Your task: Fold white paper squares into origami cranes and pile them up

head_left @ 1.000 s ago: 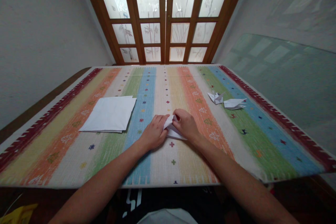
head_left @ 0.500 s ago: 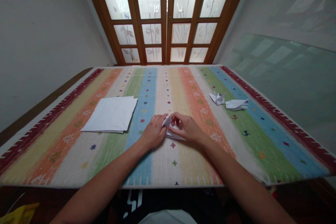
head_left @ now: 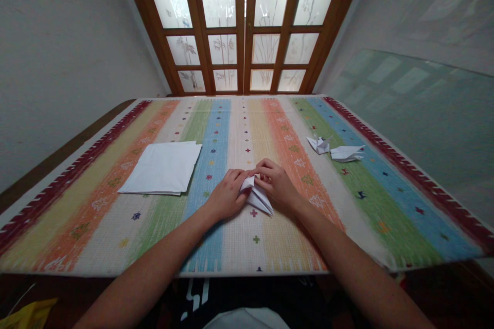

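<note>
The paper (head_left: pixel 260 201), a white sheet folded into narrow points, lies right of the stack (head_left: pixel 160 168) and slightly nearer the person; it looks very light, thin and crisp, stiffer where the layers double, easy to crush or tear at the tips; it is probably best held by the doubled folds. The left hand (head_left: pixel 228 194) grasps its left side; the right hand (head_left: pixel 276 184) bends its fingers onto the far right edge, their tips partly hidden, so one cannot tell whether they pinch or only press. Two folded pieces (head_left: pixel 319 145) (head_left: pixel 346 153) rest well right of the stack, on the striped cloth (head_left: pixel 154 239); no writing shows on any paper; white marks (head_left: pixel 195 293) on dark clothing, nearer than the stack, cannot be read.
</note>
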`<state>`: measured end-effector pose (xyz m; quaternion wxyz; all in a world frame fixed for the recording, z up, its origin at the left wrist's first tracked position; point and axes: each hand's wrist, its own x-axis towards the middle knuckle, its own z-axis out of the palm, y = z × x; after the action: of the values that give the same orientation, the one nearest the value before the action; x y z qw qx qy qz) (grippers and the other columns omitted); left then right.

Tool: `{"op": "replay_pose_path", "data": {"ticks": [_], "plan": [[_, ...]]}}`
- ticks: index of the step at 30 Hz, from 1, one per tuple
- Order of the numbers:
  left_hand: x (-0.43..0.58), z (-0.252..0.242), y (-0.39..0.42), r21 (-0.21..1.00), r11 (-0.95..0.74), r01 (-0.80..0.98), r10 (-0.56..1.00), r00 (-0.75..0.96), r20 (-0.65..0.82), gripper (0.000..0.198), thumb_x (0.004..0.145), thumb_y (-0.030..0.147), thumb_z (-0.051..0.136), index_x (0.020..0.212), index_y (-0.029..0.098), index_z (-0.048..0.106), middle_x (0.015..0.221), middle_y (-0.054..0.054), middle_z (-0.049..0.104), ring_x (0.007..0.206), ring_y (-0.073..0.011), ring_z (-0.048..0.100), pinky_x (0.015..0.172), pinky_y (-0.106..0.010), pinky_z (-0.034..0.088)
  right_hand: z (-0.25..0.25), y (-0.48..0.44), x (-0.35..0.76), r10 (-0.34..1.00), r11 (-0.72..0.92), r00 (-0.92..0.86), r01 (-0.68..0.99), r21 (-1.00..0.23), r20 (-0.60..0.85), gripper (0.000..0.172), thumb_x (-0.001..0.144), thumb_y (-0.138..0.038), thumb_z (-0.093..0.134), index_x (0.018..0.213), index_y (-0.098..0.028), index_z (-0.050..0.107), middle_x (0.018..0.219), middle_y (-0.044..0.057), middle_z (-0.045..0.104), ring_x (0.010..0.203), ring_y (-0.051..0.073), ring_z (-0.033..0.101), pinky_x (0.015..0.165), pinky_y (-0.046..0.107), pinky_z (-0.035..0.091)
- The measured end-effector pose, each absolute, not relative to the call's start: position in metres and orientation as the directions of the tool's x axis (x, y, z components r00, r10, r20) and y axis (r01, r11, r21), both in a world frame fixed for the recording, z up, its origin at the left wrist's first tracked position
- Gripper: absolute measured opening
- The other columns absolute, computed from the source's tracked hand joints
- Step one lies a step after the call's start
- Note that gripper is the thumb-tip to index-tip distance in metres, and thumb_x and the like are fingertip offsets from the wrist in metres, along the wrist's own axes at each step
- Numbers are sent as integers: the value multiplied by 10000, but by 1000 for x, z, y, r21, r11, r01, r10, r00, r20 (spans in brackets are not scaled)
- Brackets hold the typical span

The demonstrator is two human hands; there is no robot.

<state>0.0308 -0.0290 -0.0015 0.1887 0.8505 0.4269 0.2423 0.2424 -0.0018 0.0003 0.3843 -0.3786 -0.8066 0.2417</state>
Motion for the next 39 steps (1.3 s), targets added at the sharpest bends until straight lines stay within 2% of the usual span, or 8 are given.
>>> {"op": "replay_pose_path", "data": {"ticks": [7, 12, 15, 18, 21, 30, 36, 39], "plan": [[25, -2, -26, 510, -573, 641, 811, 532, 243, 590, 836, 66, 553, 1407, 215, 570, 1313, -130, 587, 1245, -304, 544, 1116, -524, 490, 0, 0, 250, 788, 596, -480, 436, -675, 386, 186, 873, -44, 665, 870, -199, 769, 933, 37, 683, 823, 164, 641, 760, 276, 487], [17, 9, -27, 584, -611, 534, 751, 625, 214, 274, 841, 217, 675, 1111, 212, 629, 1183, -99, 616, 1143, -285, 600, 1043, -469, 534, 1, 1, 258, 750, 610, -603, 472, -637, 271, 315, 812, 35, 581, 842, -210, 777, 920, 36, 713, 868, 175, 666, 828, 292, 495], [15, 13, -28, 584, -633, 508, 712, 679, 181, 234, 890, 352, 717, 1073, 211, 676, 1200, -106, 628, 1148, -291, 611, 1061, -484, 527, 1, 2, 261, 735, 619, -641, 503, -603, 219, 388, 780, 62, 537, 826, -219, 800, 921, 40, 744, 881, 183, 680, 881, 318, 497], [16, 11, -27, 579, -618, 531, 729, 664, 170, 164, 974, 324, 613, 1058, 222, 710, 1203, -103, 649, 1166, -277, 616, 1085, -494, 521, 2, 1, 261, 740, 607, -648, 529, -593, 180, 298, 836, -8, 596, 873, -217, 805, 912, 40, 743, 840, 185, 670, 834, 318, 493], [16, 7, -25, 567, -618, 544, 739, 648, 184, 122, 948, 242, 623, 1020, 235, 721, 1245, -98, 654, 1224, -274, 604, 1115, -505, 512, 4, -2, 260, 762, 588, -621, 545, -598, 182, 176, 858, -156, 762, 1017, -226, 792, 924, 37, 715, 827, 192, 642, 774, 312, 485], [10, 3, -23, 579, -618, 532, 732, 657, 179, 241, 854, 145, 673, 1069, 244, 718, 1420, -114, 622, 1360, -291, 560, 1166, -546, 486, -5, -1, 265, 774, 562, -615, 553, -615, 153, 630, 658, -303, 1015, 1216, -246, 729, 1184, 84, 688, 1120, 271, 635, 977, 396, 515], [8, 1, -22, 568, -642, 515, 710, 679, 187, 416, 755, 62, 628, 1120, 248, 702, 1442, -109, 616, 1382, -303, 545, 1174, -574, 471, -5, -2, 261, 778, 537, -609, 515, -668, 157, 668, 680, -193, 975, 1277, -256, 681, 1201, 74, 700, 1055, 246, 652, 922, 376, 535], [7, -4, -18, 546, -624, 559, 751, 622, 222, 407, 796, 48, 595, 1132, 243, 714, 1458, -115, 595, 1400, -292, 533, 1190, -564, 453, -4, -4, 260, 777, 534, -606, 495, -685, 167, 521, 775, -156, 895, 1248, -267, 709, 1183, 62, 682, 950, 202, 657, 864, 341, 558]]}}
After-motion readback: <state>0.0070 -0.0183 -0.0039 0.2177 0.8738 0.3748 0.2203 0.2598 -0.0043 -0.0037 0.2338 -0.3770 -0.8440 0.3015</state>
